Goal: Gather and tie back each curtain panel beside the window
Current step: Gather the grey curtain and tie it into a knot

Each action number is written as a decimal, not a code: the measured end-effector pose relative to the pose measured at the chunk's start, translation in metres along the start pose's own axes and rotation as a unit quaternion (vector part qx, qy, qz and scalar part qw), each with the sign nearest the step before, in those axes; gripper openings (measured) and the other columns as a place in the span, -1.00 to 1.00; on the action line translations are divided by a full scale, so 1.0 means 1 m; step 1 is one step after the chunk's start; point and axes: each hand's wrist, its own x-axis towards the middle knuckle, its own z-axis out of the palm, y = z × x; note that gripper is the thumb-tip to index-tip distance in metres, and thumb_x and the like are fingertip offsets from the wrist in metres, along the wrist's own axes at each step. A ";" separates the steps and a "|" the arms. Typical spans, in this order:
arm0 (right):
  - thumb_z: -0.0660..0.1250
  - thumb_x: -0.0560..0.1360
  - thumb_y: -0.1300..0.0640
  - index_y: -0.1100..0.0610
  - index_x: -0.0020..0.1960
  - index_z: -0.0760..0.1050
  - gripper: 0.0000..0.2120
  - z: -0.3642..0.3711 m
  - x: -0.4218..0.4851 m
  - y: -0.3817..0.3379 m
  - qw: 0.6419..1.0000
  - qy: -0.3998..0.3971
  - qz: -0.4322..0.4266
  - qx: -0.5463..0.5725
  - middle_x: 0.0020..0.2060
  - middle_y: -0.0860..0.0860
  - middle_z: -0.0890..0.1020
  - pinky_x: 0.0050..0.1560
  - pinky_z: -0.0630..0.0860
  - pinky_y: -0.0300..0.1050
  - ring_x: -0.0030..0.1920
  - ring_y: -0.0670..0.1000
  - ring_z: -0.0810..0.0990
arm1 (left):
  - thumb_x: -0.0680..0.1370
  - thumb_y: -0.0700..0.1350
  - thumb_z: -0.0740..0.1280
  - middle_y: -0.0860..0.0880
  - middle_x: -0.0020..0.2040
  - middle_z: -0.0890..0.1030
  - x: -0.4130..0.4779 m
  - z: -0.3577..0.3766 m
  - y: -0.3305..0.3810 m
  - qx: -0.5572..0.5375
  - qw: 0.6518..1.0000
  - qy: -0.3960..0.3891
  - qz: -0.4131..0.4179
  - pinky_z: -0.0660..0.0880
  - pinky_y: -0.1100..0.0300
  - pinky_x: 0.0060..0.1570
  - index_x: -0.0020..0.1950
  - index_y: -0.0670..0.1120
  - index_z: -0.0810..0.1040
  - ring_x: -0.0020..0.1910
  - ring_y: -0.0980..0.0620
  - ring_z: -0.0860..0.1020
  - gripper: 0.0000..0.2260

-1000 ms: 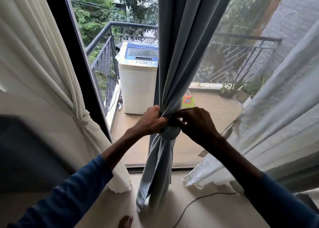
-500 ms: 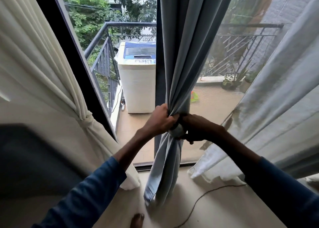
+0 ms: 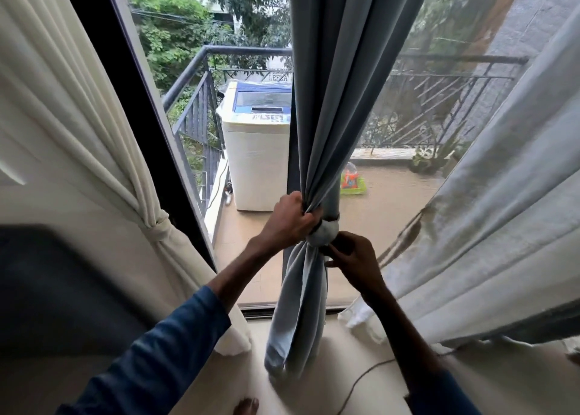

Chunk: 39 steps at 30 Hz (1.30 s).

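Balcony side of the room: dark window frame (image 3: 138, 116) on your left, glass ahead, pale floor (image 3: 298, 395) below.

Blue-grey fabric curtain panel (image 3: 339, 100) hangs dead centre in front of the glass. It is gathered into one rope of folds and its tail reaches the floor. Rounded knot (image 3: 324, 237) sits in it at hand level.

Your left hand (image 3: 287, 220) is clenched round the gathered folds just above the rounded knot, fingers curled tight into the cloth. Your right hand (image 3: 353, 257) is just beside and below that knot, on its right side. Thumb and fingertips pinch the fabric there, other fingers bent. Both hands are on the panel.

Cream pleated curtain panel (image 3: 78, 125) at far left is already tied. An own-fabric knot (image 3: 155, 227) cinches it and the lower part flares down to the floor. Sheer white curtain (image 3: 502, 210) on your right slants down loose and untied, hem bunched on the floor.

Thin dark cord (image 3: 361, 380) trails on the floor near your right forearm. Bare toes (image 3: 246, 406) show at the bottom edge. Blue long sleeves (image 3: 150, 361) cover both forearms.

Outside:
- White top-load washing machine with blue lid (image 3: 254, 157) stands by the dark metal balcony railing (image 3: 201, 107).
- Small green tray with an orange item (image 3: 353, 185) sits on the balcony floor.
- Potted plant (image 3: 430, 160) sits by the far rail, with trees beyond.
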 end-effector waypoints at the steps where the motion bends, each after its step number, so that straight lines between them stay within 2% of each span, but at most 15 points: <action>1: 0.50 0.51 0.10 0.15 0.03 0.69 -0.85 0.003 0.000 0.000 1.000 0.007 0.000 0.027 -0.20 0.10 0.75 -0.20 0.70 0.13 -0.14 0.19 0.75 | 0.39 0.09 0.20 -0.11 -0.42 0.46 0.001 -0.001 -0.002 0.006 1.000 0.002 0.001 0.40 0.05 -0.47 -0.39 -0.13 0.34 -0.43 -0.17 0.45 -0.69; 3: 0.46 0.56 0.18 0.13 0.00 0.71 -0.93 0.004 -0.001 0.003 0.999 0.011 -0.006 0.041 -0.24 0.07 0.75 -0.28 0.63 -0.03 -0.21 0.09 0.72 | 0.41 0.06 0.21 -0.10 -0.43 0.42 0.003 -0.005 -0.004 0.002 1.000 0.000 0.000 0.36 0.02 -0.46 -0.40 -0.11 0.30 -0.43 -0.13 0.40 -0.70; 6: 0.42 0.58 0.18 0.15 -0.14 0.74 -0.84 -0.001 -0.002 0.014 0.999 0.006 -0.015 0.035 -0.34 0.00 0.71 -0.38 0.49 -0.12 -0.37 -0.02 0.57 | 0.42 0.06 0.22 -0.13 -0.42 0.44 0.003 -0.010 -0.011 0.008 1.000 -0.013 0.010 0.40 -0.04 -0.47 -0.38 -0.14 0.33 -0.45 -0.15 0.41 -0.69; 9: 0.41 0.58 0.25 0.26 -0.04 0.71 -0.88 0.001 -0.006 0.017 0.990 -0.033 0.047 0.131 -0.29 0.06 0.70 -0.36 0.50 -0.17 -0.28 0.01 0.57 | 0.45 0.05 0.23 -0.20 -0.39 0.48 0.004 -0.010 -0.016 0.004 0.999 -0.027 0.020 0.42 -0.06 -0.51 -0.33 -0.19 0.39 -0.41 -0.24 0.48 -0.68; 12: 0.37 0.60 0.17 0.24 0.08 0.67 -0.83 0.010 -0.005 0.013 0.960 -0.069 0.133 0.236 -0.12 0.10 0.73 -0.20 0.60 -0.14 -0.10 0.01 0.68 | 0.47 0.00 0.23 -0.22 -0.37 0.49 0.006 -0.010 -0.016 0.007 0.999 -0.034 0.036 0.44 -0.07 -0.48 -0.31 -0.21 0.40 -0.40 -0.25 0.48 -0.71; 15: 0.38 0.57 0.14 0.17 -0.01 0.65 -0.88 0.016 0.001 0.009 0.909 -0.050 0.190 0.368 -0.16 0.08 0.69 -0.17 0.57 -0.15 -0.15 0.02 0.66 | 0.47 -0.03 0.22 -0.22 -0.38 0.47 0.006 -0.010 -0.014 0.010 0.998 -0.037 0.055 0.41 -0.06 -0.46 -0.31 -0.23 0.39 -0.39 -0.24 0.45 -0.71; 17: 0.33 0.60 0.16 0.15 -0.01 0.64 -0.87 0.018 0.003 0.009 0.893 -0.038 0.196 0.402 -0.17 0.05 0.67 -0.19 0.55 -0.19 -0.17 -0.01 0.63 | 0.46 0.00 0.20 -0.22 -0.39 0.46 0.007 -0.010 -0.015 0.015 0.998 -0.033 0.060 0.38 -0.05 -0.45 -0.32 -0.23 0.37 -0.39 -0.24 0.44 -0.69; 22: 0.44 0.45 0.09 0.11 0.00 0.68 -0.84 0.017 0.000 0.023 0.909 -0.033 0.210 0.359 -0.17 0.00 0.66 -0.15 0.51 -0.21 -0.17 -0.07 0.61 | 0.43 0.07 0.16 -0.21 -0.38 0.47 0.008 -0.008 -0.018 0.019 0.998 -0.031 0.056 0.39 -0.07 -0.44 -0.33 -0.20 0.37 -0.39 -0.24 0.46 -0.66; 24: 0.47 0.47 0.12 0.14 -0.03 0.69 -0.89 0.018 -0.008 0.043 0.925 0.010 0.232 0.299 -0.26 0.01 0.59 -0.24 0.52 -0.23 -0.25 -0.06 0.51 | 0.42 0.11 0.15 -0.21 -0.36 0.49 0.008 -0.007 -0.020 0.027 0.998 -0.032 0.049 0.42 -0.07 -0.42 -0.31 -0.19 0.39 -0.36 -0.25 0.48 -0.64; 26: 0.47 0.51 0.15 0.15 -0.05 0.69 -0.92 0.023 -0.018 0.056 0.924 0.035 0.257 0.280 -0.28 0.02 0.55 -0.26 0.51 -0.23 -0.29 -0.06 0.45 | 0.42 0.15 0.12 -0.17 -0.36 0.49 0.007 -0.004 -0.020 0.041 0.997 -0.044 0.055 0.40 -0.01 -0.42 -0.33 -0.14 0.36 -0.37 -0.22 0.48 -0.64; 29: 0.47 0.51 0.17 0.15 -0.05 0.70 -0.94 0.030 -0.019 0.055 0.923 0.053 0.265 0.275 -0.26 0.04 0.60 -0.17 0.51 -0.14 -0.30 -0.06 0.50 | 0.46 0.16 0.12 -0.10 -0.39 0.49 0.004 0.000 -0.017 0.049 0.995 -0.051 0.065 0.41 0.03 -0.46 -0.35 -0.05 0.35 -0.43 -0.15 0.48 -0.67; 31: 0.52 0.48 0.10 0.18 -0.03 0.71 -0.85 0.032 -0.018 0.051 0.925 0.057 0.256 0.276 -0.26 0.05 0.55 -0.11 0.50 -0.06 -0.27 -0.01 0.47 | 0.49 0.16 0.12 -0.09 -0.38 0.50 0.004 0.004 -0.022 0.075 0.994 -0.041 0.065 0.47 -0.01 -0.43 -0.32 -0.04 0.37 -0.39 -0.19 0.51 -0.67; 34: 0.53 0.47 -0.02 0.17 0.13 0.69 -0.67 0.035 -0.020 0.047 0.922 0.043 0.236 0.303 -0.10 0.09 0.57 -0.01 0.47 0.01 -0.10 0.07 0.48 | 0.54 0.25 0.12 -0.06 -0.31 0.56 -0.002 0.008 -0.034 0.075 0.995 -0.033 0.063 0.52 -0.03 -0.34 -0.19 -0.04 0.48 -0.28 -0.19 0.57 -0.61; 37: 0.42 0.57 0.05 0.09 0.17 0.68 -0.78 0.037 -0.025 0.040 0.914 0.045 0.230 0.332 -0.01 0.05 0.68 -0.07 0.49 -0.11 -0.06 0.04 0.57 | 0.54 0.43 0.11 -0.03 -0.08 0.67 -0.017 0.010 -0.043 0.097 0.993 -0.015 0.064 0.56 0.03 -0.20 0.10 0.02 0.57 -0.11 -0.06 0.62 -0.46; 39: 0.36 0.61 0.09 0.09 0.18 0.66 -0.80 0.034 -0.030 0.036 0.911 0.049 0.233 0.337 0.01 0.03 0.71 -0.12 0.51 -0.16 -0.07 0.02 0.61 | 0.48 0.50 0.11 -0.02 -0.02 0.63 -0.025 0.012 -0.049 0.178 0.982 -0.016 0.061 0.46 0.10 -0.22 0.15 0.03 0.53 -0.07 -0.04 0.58 -0.40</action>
